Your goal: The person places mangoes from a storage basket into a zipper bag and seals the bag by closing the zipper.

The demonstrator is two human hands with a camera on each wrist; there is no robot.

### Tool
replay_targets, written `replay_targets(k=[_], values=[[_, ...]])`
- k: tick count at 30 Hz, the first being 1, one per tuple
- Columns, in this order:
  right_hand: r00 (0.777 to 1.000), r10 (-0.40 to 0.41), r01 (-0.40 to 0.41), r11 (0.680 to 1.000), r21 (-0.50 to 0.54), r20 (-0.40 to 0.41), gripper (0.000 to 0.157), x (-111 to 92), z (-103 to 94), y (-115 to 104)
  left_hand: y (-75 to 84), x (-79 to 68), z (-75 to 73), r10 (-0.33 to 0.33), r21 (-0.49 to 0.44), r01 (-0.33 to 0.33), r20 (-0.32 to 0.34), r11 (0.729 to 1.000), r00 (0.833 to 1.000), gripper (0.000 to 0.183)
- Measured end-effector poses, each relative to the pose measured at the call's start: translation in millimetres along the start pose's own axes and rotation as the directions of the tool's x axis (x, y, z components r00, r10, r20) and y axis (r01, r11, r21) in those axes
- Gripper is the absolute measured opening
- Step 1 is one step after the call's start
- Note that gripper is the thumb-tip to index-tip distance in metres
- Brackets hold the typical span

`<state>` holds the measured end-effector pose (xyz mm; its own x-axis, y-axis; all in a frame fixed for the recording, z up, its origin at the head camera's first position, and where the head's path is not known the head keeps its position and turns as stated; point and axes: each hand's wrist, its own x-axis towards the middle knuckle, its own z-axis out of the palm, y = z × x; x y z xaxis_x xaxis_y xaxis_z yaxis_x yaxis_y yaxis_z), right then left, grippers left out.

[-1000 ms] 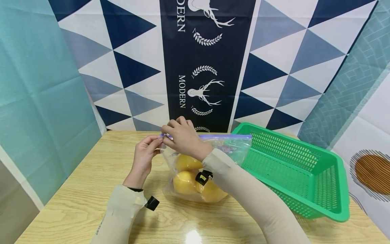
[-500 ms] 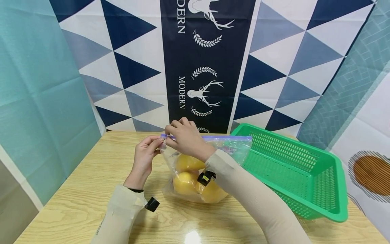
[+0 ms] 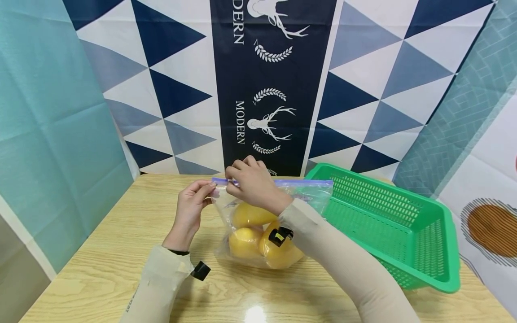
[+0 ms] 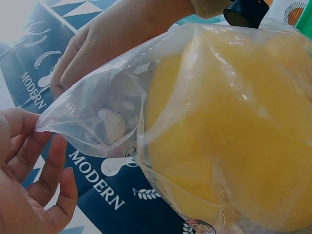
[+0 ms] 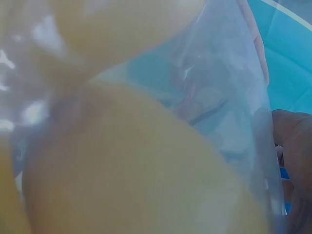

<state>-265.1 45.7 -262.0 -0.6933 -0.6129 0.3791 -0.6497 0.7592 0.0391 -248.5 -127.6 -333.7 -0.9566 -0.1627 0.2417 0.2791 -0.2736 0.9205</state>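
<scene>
A clear zip-lock bag (image 3: pixel 313 197) stands on the table, with a purple zip strip (image 3: pixel 303 183) along its top. Several yellow fruits (image 3: pixel 244 242) fill its lower part; their kind is not certain. At the bag's upper left corner, my left hand (image 3: pixel 189 213) pinches the plastic between thumb and forefinger, its other fingers loosely bent in the left wrist view. My right hand (image 3: pixel 254 185) reaches across the bag's front and pinches the zip strip just right of that corner. Bag and fruit fill most of the right wrist view, with part of the right hand (image 5: pixel 296 151) at its edge.
A green perforated plastic basket (image 3: pixel 404 192) stands right of the bag, its near-left side partly hidden by the bag and right arm. The wooden table (image 3: pixel 117 251) runs back to a patterned cloth (image 3: pixel 181 134). Black wrist cameras (image 3: pixel 200 271) sit on both sleeves.
My right hand has slid a short way rightward along the zip strip, farther from the left hand. The left hand keeps its pinch on the corner, and the bag stays in place.
</scene>
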Motion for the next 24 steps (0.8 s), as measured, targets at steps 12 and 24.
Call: replay_targets(k=[12, 24], values=[[1.000, 0.011, -0.012, 1.000, -0.010, -0.010, 0.020, -9.3, -4.3, 10.7, 1.9, 0.5, -1.6, -0.009, 0.014, 0.009, 0.014, 1.000, 1.000, 0.024], [1.000, 0.024, -0.024, 1.000, -0.005, 0.008, 0.019, -18.2, -7.4, 23.0, 3.0, -0.4, -3.2, -0.025, 0.021, 0.024, 0.039, 0.999, 0.999, 0.026]])
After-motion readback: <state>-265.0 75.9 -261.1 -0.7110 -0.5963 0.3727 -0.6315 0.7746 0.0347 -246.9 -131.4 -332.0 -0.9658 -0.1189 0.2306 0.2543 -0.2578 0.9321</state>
